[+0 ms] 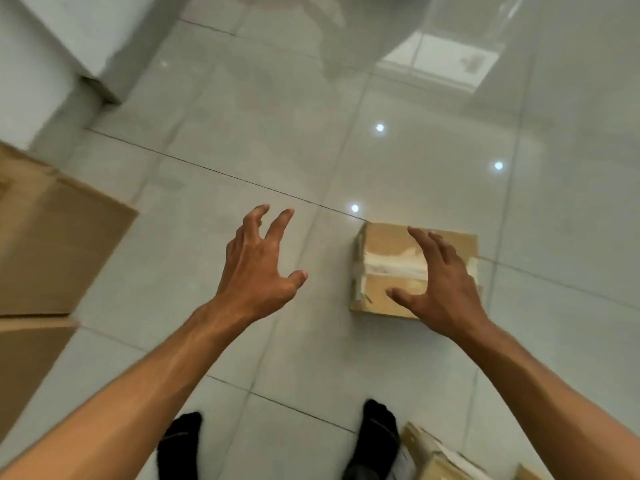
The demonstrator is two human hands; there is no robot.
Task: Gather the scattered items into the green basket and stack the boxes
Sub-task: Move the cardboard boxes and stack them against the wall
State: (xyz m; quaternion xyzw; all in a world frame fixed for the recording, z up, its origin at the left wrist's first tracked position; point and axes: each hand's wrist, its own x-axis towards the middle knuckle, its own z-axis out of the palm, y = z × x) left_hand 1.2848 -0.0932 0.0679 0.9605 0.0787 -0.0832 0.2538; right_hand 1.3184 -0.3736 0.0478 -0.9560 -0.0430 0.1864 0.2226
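On the glossy tiled floor just ahead of the socked feet, both the left hand and the right hand hung spread and empty over a small taped cardboard box, seemingly light, stiff and best clasped by opposite sides.

Floor: large pale grey tiles, probably glazed ceramic; smooth and highly glossy, mirroring ceiling lights and a window, with thin dark grout lines.

Small box: brown corrugated cardboard, matt; top skin torn and peeled to a paler, rougher layer, with a glossy strip of clear tape across it.

Large boxes: plain brown cardboard, matt, smooth-faced; blurred.

Torn box: cardboard, ragged edges, whitish patches.

Socks: black knitted cloth, matt.

Wall corner: white, matt, smooth.
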